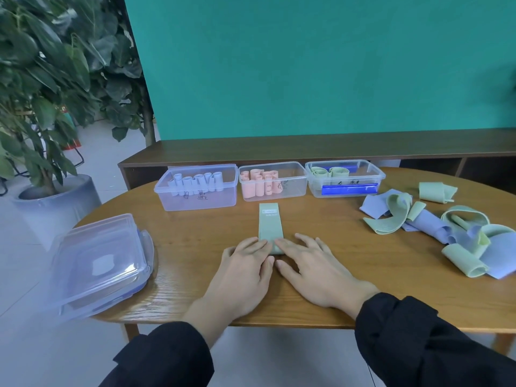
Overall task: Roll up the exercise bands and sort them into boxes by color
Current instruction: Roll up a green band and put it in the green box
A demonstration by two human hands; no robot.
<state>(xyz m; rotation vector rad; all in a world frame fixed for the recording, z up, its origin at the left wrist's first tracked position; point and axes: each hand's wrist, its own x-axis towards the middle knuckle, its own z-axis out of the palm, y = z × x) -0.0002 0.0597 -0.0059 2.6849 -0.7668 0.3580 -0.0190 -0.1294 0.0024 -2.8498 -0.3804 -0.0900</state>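
A green exercise band point(270, 223) lies flat on the wooden table point(195, 236), running away from me toward the boxes. Its near end is turned up into a small roll under my fingertips. My left hand point(243, 270) and my right hand point(312, 268) lie side by side with fairly straight fingers pressing on that rolled end. Three clear boxes stand in a row behind it: the left box point(195, 201) holds blue rolls, the middle box point(272, 195) holds pink rolls, the right box point(346, 192) holds green rolls.
A loose pile of green and blue bands point(435, 227) lies on the table's right side. Stacked clear lids point(97, 263) sit at the left edge. A low wooden shelf point(307, 149) runs behind the table, with a potted plant point(42, 79) at far left.
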